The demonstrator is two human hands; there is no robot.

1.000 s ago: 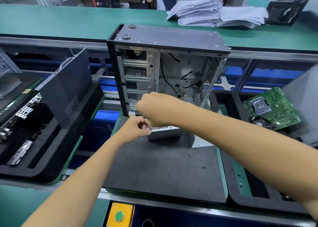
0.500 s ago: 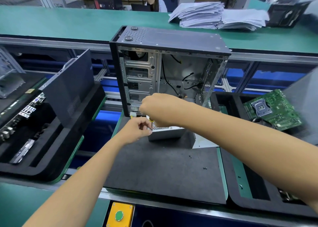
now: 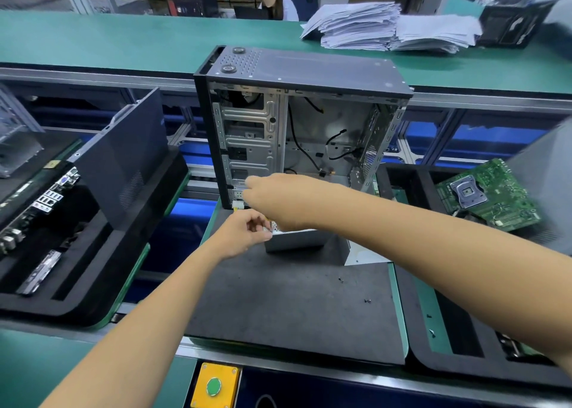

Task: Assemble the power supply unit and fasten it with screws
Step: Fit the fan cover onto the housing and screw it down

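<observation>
Power supply unit [image 3: 295, 239], a grey metal box with a perforated top, lies on the dark foam mat [image 3: 294, 308] at the mat's far edge, just in front of the open side of the computer case [image 3: 297, 122]. Most of the unit is hidden behind the two hands. The left hand [image 3: 244, 232] sits at the unit's left end with its fingers curled in, thumb and fingertips drawn together close to the perforated corner; whether they pinch a wire or the metal edge cannot be told. The right hand [image 3: 278, 200] crosses above it from the right, knuckles up and fingers bent downward over the unit's top, near a small white connector [image 3: 236, 204] with yellow wires at the case's lower front corner; what those fingers hold is hidden.

The case stands upright at the mat's far edge, side panel off, black cables hanging loose inside. A few small dark screws [image 3: 366, 300] lie scattered toward the mat's right edge. Beyond that edge a black foam tray [image 3: 433, 362] carries a green motherboard [image 3: 489, 195] tilted at its far end. Off the mat's left edge another black tray [image 3: 77, 302] holds a dark panel [image 3: 123, 156] leaning upright. A yellow box with a green button [image 3: 214, 386] sits below the mat's near edge. Stacked papers [image 3: 387, 28] rest on the green bench [image 3: 123, 42] behind.
</observation>
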